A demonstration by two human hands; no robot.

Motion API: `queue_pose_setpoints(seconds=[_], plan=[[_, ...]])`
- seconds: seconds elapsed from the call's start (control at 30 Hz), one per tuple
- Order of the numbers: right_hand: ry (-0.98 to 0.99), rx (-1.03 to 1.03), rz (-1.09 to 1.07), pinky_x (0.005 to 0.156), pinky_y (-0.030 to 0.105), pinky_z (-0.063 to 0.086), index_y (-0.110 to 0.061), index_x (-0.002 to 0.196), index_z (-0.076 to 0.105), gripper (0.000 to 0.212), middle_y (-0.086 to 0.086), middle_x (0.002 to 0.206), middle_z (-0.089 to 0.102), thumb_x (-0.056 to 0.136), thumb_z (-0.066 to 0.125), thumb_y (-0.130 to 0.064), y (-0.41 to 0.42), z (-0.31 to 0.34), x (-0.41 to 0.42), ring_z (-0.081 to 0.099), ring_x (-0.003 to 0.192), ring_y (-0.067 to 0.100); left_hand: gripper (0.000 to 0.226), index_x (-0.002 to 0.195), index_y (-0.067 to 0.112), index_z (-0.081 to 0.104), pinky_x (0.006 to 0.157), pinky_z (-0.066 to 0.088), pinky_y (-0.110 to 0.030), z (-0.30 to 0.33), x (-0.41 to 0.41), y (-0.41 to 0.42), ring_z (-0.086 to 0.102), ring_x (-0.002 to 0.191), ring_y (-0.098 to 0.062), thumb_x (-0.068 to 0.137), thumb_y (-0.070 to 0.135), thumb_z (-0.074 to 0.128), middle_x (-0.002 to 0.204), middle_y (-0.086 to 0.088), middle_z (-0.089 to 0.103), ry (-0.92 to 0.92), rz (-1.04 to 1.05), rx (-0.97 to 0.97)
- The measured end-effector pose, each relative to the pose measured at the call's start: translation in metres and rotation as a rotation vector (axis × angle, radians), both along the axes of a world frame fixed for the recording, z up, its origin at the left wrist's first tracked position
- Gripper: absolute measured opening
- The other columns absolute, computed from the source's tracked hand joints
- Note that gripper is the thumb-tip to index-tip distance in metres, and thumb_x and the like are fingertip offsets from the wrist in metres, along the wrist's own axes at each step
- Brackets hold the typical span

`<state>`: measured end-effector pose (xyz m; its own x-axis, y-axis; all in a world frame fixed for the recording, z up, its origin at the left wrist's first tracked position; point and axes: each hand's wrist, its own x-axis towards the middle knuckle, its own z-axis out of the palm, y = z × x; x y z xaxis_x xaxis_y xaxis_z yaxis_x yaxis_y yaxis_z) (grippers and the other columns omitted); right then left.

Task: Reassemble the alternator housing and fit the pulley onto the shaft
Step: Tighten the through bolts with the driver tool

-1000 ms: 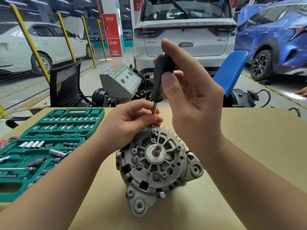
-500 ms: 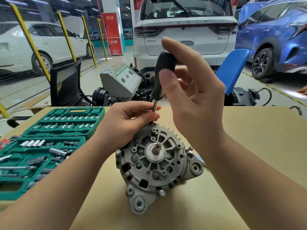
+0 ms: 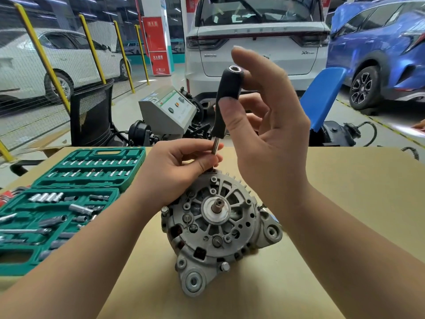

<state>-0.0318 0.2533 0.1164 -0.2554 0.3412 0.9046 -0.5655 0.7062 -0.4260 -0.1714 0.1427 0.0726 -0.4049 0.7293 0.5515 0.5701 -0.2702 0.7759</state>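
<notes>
The grey alternator (image 3: 218, 229) lies on the cardboard-covered table (image 3: 345, 203) with its bare shaft (image 3: 217, 206) pointing up; no pulley is on it. A black-handled driver (image 3: 226, 104) stands upright over the housing's far rim. My left hand (image 3: 181, 169) pinches the driver's metal shank just above the housing. My right hand (image 3: 264, 125) holds the black handle between thumb and fingers, with the forefinger raised. The driver's tip is hidden behind my left fingers.
An open green socket set (image 3: 69, 203) with several sockets and bits lies at the left of the table. Behind the table stand a mesh chair (image 3: 92, 116), a grey test machine (image 3: 167, 109) and a blue chair back (image 3: 322, 95). Parked cars fill the background.
My right hand's fingers have shifted round the handle, which now shows its open top end. The left hand and the alternator have stayed in place.
</notes>
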Motion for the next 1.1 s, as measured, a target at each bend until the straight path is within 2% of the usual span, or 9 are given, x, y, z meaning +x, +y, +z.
queue_pose_setpoints(seconds=[0.13, 0.27, 0.37, 0.5, 0.63, 0.73, 0.87, 1.0, 1.1], plan=[[-0.019, -0.031, -0.041, 0.075, 0.027, 0.057, -0.027, 0.127, 0.060, 0.044, 0.004, 0.114, 0.068, 0.093, 0.082, -0.012, -0.0010, 0.0016, -0.0005, 0.069, 0.087, 0.016, 0.026, 0.107, 0.022, 0.083, 0.087, 0.067, -0.035, 0.0004, 0.0006, 0.0007, 0.081, 0.099, -0.019, 0.083, 0.028, 0.090, 0.102, 0.001, 0.085, -0.031, -0.018, -0.011], [0.006, 0.038, 0.012, 0.082, 0.032, 0.057, -0.020, 0.136, 0.057, 0.039, 0.008, 0.120, 0.069, 0.102, 0.070, -0.009, 0.0002, -0.0023, -0.0012, 0.069, 0.095, 0.025, 0.022, 0.103, 0.022, 0.084, 0.092, 0.063, -0.040, 0.0012, -0.0021, 0.0015, 0.078, 0.098, -0.023, 0.084, 0.032, 0.086, 0.100, -0.001, 0.083, 0.038, 0.023, 0.041], [0.002, 0.065, 0.061, 0.091, 0.044, 0.060, -0.013, 0.144, 0.051, 0.046, 0.008, 0.129, 0.067, 0.103, 0.058, 0.007, 0.0002, -0.0052, -0.0017, 0.069, 0.111, 0.025, 0.026, 0.110, 0.019, 0.085, 0.093, 0.062, -0.035, 0.0012, -0.0034, 0.0014, 0.079, 0.098, -0.016, 0.086, 0.028, 0.081, 0.100, 0.005, 0.084, 0.052, 0.034, 0.006], [-0.010, -0.006, 0.015, 0.083, 0.032, 0.059, -0.020, 0.137, 0.056, 0.048, 0.005, 0.121, 0.067, 0.098, 0.069, 0.005, -0.0015, -0.0037, -0.0036, 0.069, 0.097, 0.020, 0.034, 0.117, 0.013, 0.082, 0.091, 0.065, -0.031, -0.0010, -0.0001, -0.0003, 0.082, 0.099, -0.016, 0.085, 0.026, 0.080, 0.103, 0.002, 0.085, 0.001, 0.008, 0.010], [-0.018, -0.020, -0.033, 0.078, 0.022, 0.054, -0.027, 0.134, 0.057, 0.047, 0.009, 0.115, 0.068, 0.096, 0.075, -0.005, -0.0008, -0.0023, -0.0035, 0.067, 0.089, 0.016, 0.033, 0.113, 0.013, 0.081, 0.092, 0.066, -0.039, -0.0022, -0.0006, 0.0008, 0.082, 0.100, -0.023, 0.083, 0.027, 0.087, 0.104, -0.003, 0.085, -0.027, -0.034, 0.020], [0.011, -0.001, 0.003, 0.082, 0.029, 0.056, -0.022, 0.141, 0.055, 0.044, 0.009, 0.122, 0.070, 0.102, 0.069, -0.008, -0.0004, -0.0041, -0.0036, 0.069, 0.096, 0.018, 0.025, 0.105, 0.016, 0.083, 0.093, 0.065, -0.037, -0.0012, -0.0022, 0.0029, 0.078, 0.104, -0.026, 0.083, 0.027, 0.086, 0.106, -0.006, 0.081, -0.037, -0.026, 0.070], [0.010, 0.017, 0.045, 0.082, 0.045, 0.062, -0.014, 0.148, 0.047, 0.049, 0.011, 0.129, 0.071, 0.104, 0.058, 0.005, -0.0007, -0.0045, -0.0022, 0.071, 0.096, 0.028, 0.019, 0.107, 0.022, 0.083, 0.090, 0.062, -0.031, 0.0002, -0.0039, 0.0029, 0.078, 0.098, -0.021, 0.090, 0.014, 0.081, 0.100, 0.001, 0.082, 0.045, -0.002, 0.029], [0.004, -0.003, -0.028, 0.084, 0.029, 0.058, -0.019, 0.137, 0.057, 0.045, 0.000, 0.120, 0.068, 0.100, 0.067, 0.004, -0.0027, -0.0025, -0.0026, 0.069, 0.098, 0.020, 0.023, 0.112, 0.024, 0.082, 0.090, 0.063, -0.027, 0.0009, -0.0013, -0.0006, 0.081, 0.098, -0.015, 0.089, 0.022, 0.080, 0.103, 0.006, 0.085, 0.068, 0.016, 0.015], [-0.004, -0.015, -0.030, 0.084, 0.028, 0.056, -0.021, 0.134, 0.059, 0.042, 0.002, 0.118, 0.069, 0.099, 0.071, 0.000, -0.0017, -0.0021, -0.0034, 0.070, 0.096, 0.022, 0.030, 0.110, 0.020, 0.082, 0.090, 0.064, -0.029, 0.0015, 0.0010, -0.0013, 0.082, 0.094, -0.017, 0.081, 0.029, 0.085, 0.099, 0.003, 0.085, 0.028, 0.017, 0.018]])
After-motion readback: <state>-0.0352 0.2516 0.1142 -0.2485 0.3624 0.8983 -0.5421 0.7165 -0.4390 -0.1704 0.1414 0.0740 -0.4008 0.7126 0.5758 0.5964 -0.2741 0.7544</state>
